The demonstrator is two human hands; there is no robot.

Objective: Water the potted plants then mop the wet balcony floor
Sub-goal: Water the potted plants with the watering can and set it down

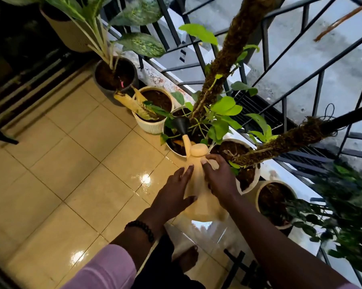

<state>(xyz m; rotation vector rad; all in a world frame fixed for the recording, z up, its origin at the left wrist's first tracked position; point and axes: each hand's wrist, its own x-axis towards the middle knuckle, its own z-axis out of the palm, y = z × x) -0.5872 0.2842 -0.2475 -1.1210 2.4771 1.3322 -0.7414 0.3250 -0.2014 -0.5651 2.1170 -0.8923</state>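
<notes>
A cream watering can (197,180) with a black rose spout (181,124) is tilted forward, its spout over a pot of green climbing leaves (177,146) on a moss pole. My right hand (218,178) grips the can's handle near the lid. My left hand (173,191) presses flat against the can's left side. A row of potted plants lines the railing: a dark pot (115,75), a ribbed white pot (153,110), a white pot with a leaning moss pole (249,184) and another pot (274,197) at the right.
The beige tiled floor (88,163) shines wet around the pots and my bare foot (189,259). A black metal railing (280,65) bounds the far side. A sliding door track (30,80) runs at the left. Dark foliage (342,215) hangs at the right.
</notes>
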